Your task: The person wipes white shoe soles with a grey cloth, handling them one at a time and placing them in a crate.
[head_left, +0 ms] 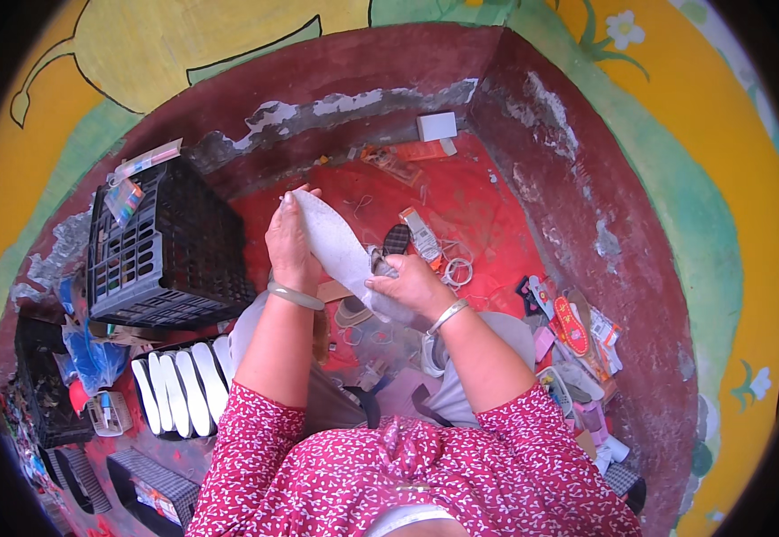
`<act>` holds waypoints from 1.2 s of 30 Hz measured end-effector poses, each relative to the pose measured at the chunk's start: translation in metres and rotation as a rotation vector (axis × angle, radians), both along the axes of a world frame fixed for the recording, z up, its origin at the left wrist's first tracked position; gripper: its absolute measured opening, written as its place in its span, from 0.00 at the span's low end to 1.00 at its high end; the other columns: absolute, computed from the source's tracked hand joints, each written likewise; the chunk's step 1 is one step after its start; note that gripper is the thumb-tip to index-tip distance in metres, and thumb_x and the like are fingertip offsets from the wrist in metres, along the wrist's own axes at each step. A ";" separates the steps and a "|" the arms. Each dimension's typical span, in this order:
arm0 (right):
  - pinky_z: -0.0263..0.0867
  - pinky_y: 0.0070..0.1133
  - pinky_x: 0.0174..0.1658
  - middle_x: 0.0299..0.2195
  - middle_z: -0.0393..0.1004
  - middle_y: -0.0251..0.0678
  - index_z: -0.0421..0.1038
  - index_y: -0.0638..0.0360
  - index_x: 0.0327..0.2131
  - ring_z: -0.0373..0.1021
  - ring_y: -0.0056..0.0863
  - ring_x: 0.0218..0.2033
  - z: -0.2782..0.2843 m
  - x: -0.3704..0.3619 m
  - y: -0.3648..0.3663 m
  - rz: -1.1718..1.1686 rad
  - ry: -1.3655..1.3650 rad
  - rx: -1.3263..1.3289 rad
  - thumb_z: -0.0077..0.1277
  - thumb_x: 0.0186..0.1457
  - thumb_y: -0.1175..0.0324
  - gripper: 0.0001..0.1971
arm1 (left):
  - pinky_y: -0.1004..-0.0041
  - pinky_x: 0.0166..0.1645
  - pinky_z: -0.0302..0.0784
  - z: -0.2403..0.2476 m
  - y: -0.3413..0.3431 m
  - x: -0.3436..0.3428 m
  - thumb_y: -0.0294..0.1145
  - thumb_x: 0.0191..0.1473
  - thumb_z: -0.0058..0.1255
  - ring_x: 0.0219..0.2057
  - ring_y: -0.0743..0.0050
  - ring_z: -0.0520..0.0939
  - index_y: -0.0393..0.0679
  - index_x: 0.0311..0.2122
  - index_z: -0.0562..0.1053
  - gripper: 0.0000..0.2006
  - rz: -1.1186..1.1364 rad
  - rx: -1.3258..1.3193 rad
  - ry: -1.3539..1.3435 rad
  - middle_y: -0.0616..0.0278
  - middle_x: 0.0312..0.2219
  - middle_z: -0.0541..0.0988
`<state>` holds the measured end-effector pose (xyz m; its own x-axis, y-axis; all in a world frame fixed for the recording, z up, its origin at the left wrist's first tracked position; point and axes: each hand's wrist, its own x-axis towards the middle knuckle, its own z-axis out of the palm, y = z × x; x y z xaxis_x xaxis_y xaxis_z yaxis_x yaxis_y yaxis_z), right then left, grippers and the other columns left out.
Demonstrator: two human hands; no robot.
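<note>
A long white insole (331,237) is held up in front of me, slanting from upper left to lower right. My left hand (291,242) is closed on its upper end along the left edge, with a bangle on the wrist. Lower down, my right hand (413,288) grips the other end, thumb on the near face. A small greyish piece (381,263) shows by the right fingers; what it is I cannot make out. Just beyond that hand is a dark, textured oval piece (396,240), like a shoe sole.
To the left stands a black plastic crate (170,242) with packets on top. Several white insoles (182,390) lie in a row below it. Red sheeting (470,206) covers the floor, with white cord (457,270) on it. Shoe parts, including a red piece (571,324), pile up at the right wall.
</note>
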<state>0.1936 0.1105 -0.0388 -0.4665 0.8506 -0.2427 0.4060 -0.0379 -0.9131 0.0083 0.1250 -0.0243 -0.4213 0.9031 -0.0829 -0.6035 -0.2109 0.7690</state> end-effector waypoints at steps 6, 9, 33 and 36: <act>0.64 0.18 0.31 0.26 0.73 0.31 0.72 0.66 0.35 0.67 0.15 0.26 0.021 0.015 0.003 -0.074 0.129 -0.149 0.57 0.46 0.69 0.13 | 0.70 0.42 0.71 -0.011 0.003 -0.008 0.40 0.58 0.41 0.35 0.67 0.75 0.38 0.41 0.70 0.15 0.085 -0.033 -0.117 0.57 0.35 0.76; 0.64 0.18 0.30 0.25 0.73 0.31 0.72 0.66 0.34 0.67 0.15 0.25 0.022 0.028 0.007 -0.129 0.227 -0.149 0.56 0.46 0.70 0.12 | 0.69 0.43 0.71 -0.011 0.000 -0.008 0.38 0.58 0.42 0.36 0.69 0.75 0.37 0.42 0.69 0.15 0.039 -0.027 -0.093 0.58 0.34 0.75; 0.63 0.32 0.30 0.23 0.71 0.48 0.69 0.61 0.25 0.69 0.47 0.28 0.033 0.055 0.013 0.059 -0.196 0.437 0.57 0.41 0.62 0.12 | 0.70 0.28 0.71 -0.016 -0.013 0.028 0.31 0.42 0.60 0.23 0.64 0.76 0.38 0.27 0.76 0.08 -0.633 0.384 1.364 0.56 0.21 0.75; 0.63 0.30 0.30 0.22 0.71 0.48 0.70 0.61 0.26 0.69 0.42 0.25 0.040 0.060 0.014 0.023 -0.185 0.326 0.58 0.41 0.62 0.13 | 0.71 0.28 0.71 -0.011 -0.015 0.027 0.32 0.42 0.60 0.22 0.66 0.76 0.38 0.27 0.76 0.09 -0.671 0.287 1.314 0.56 0.21 0.76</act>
